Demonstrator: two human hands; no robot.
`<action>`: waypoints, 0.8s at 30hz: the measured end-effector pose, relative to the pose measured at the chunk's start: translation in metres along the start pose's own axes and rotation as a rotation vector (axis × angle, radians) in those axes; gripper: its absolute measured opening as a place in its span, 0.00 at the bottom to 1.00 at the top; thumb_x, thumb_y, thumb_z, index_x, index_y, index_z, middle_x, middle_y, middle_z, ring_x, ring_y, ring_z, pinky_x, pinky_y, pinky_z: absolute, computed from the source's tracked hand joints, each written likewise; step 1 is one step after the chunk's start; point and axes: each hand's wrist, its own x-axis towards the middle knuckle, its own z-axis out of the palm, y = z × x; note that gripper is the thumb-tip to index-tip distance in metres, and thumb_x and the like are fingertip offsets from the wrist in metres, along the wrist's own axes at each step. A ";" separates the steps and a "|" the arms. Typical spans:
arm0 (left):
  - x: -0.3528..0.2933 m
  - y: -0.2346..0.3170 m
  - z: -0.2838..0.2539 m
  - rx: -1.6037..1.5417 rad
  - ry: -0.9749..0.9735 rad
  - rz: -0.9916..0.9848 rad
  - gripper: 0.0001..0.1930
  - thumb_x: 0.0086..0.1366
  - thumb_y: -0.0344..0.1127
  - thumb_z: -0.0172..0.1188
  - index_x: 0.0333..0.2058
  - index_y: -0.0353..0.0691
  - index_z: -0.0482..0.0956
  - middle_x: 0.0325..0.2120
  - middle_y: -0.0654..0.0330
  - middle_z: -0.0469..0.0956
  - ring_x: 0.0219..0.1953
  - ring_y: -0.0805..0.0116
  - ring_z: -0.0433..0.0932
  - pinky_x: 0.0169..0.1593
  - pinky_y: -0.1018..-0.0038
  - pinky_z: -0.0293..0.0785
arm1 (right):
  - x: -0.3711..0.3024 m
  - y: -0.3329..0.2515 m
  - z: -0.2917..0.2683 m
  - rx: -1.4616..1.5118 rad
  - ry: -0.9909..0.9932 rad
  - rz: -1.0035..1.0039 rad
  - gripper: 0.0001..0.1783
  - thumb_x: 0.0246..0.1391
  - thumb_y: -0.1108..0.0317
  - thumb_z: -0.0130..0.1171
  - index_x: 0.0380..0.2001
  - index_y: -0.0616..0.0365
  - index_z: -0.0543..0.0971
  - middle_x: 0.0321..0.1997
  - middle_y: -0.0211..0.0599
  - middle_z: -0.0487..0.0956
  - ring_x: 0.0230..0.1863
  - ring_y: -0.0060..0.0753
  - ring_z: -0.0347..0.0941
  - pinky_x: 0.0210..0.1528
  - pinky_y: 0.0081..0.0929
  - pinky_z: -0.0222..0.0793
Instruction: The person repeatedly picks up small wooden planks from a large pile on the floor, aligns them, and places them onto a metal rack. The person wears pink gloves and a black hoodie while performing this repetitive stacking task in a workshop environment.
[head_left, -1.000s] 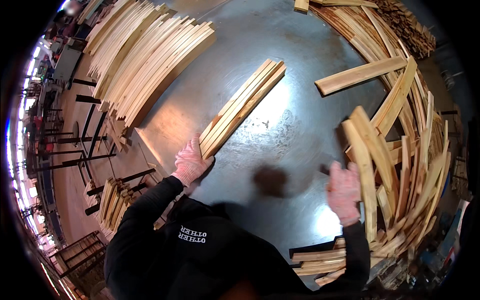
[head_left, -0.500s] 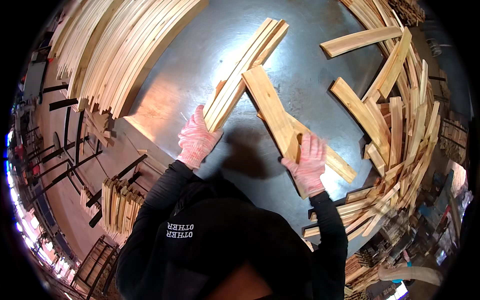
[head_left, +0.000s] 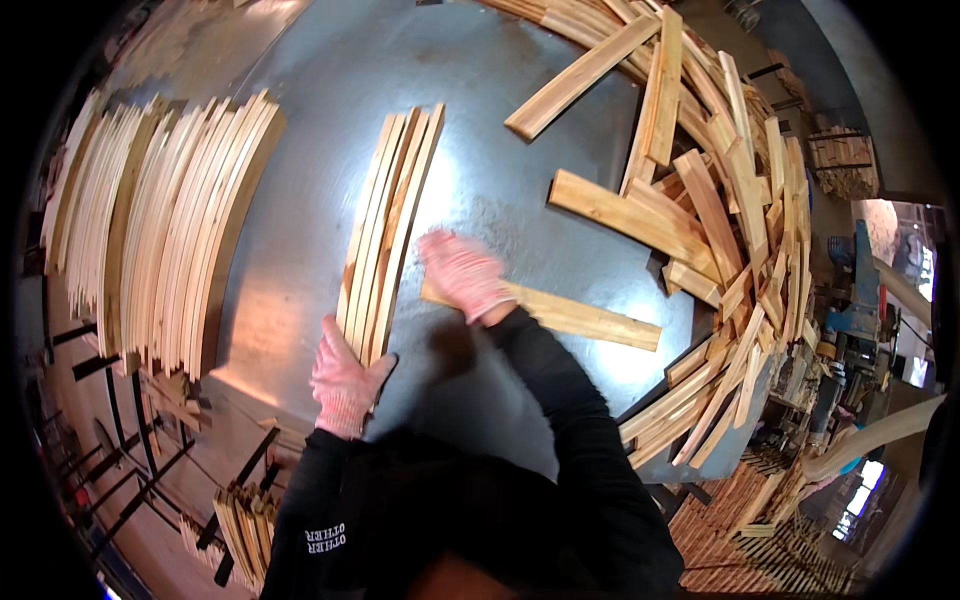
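Holding aligned pale wooden slats [head_left: 375,235], pink-gloved left fingers [head_left: 329,352] gripped; right fingers [head_left: 442,252] were unclear; jumbled tan wooden planks [head_left: 712,205] remained at three o'clock.

The slats [head_left: 372,230] look matt wood, the tabletop [head_left: 300,250] glossy metal, gloves [head_left: 343,388] cloth.

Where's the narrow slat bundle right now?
The bundle lies on the table left of centre in the head view, near end against the left hand, right of the pale board row.
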 end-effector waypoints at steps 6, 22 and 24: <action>0.003 0.021 0.001 0.011 0.139 0.005 0.53 0.45 0.45 0.75 0.66 0.33 0.55 0.46 0.40 0.76 0.48 0.38 0.76 0.52 0.51 0.75 | 0.060 0.278 -0.150 -0.596 0.781 0.557 0.34 0.59 0.47 0.54 0.54 0.69 0.74 0.56 0.62 0.76 0.58 0.58 0.73 0.63 0.49 0.67; 0.009 0.002 0.013 0.142 0.101 -0.007 0.59 0.46 0.51 0.74 0.69 0.28 0.50 0.52 0.36 0.74 0.51 0.37 0.77 0.53 0.52 0.77 | -0.023 0.112 -0.097 0.485 0.431 0.457 0.42 0.58 0.53 0.63 0.68 0.63 0.62 0.50 0.54 0.77 0.52 0.52 0.75 0.54 0.45 0.72; 0.017 0.000 0.008 0.129 0.050 -0.001 0.56 0.51 0.52 0.71 0.69 0.27 0.49 0.55 0.34 0.71 0.54 0.37 0.75 0.56 0.53 0.75 | -0.064 0.027 -0.055 0.768 0.104 0.413 0.47 0.57 0.46 0.64 0.70 0.60 0.59 0.58 0.57 0.73 0.58 0.54 0.72 0.59 0.46 0.69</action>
